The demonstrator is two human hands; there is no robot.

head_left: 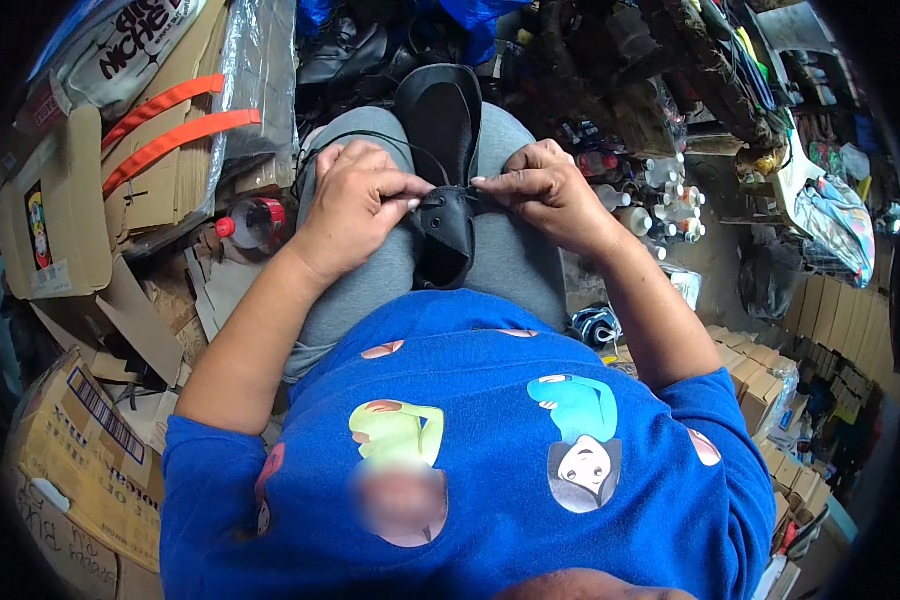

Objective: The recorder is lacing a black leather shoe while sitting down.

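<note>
A black shoe upper [444,240] lies lengthwise between my thighs, its lined inside showing at the far end. Eyelets run along its lacing flap, and a dark lace [407,147] trails from there over my left thigh. My left hand [358,203] is closed in a pinch at the flap's left edge, by the eyelets. Opposite it, my right hand [553,196] pinches a short dark length of lace at the right edge. Exactly what sits between the left fingertips is too small to make out.
Left of me lie a red-capped bottle [257,225], orange straps [185,135] and cardboard boxes [90,450]. Several small bottles [670,205] stand at the right, near a white chair [798,180]. Dark shoes [345,50] are piled beyond my knees.
</note>
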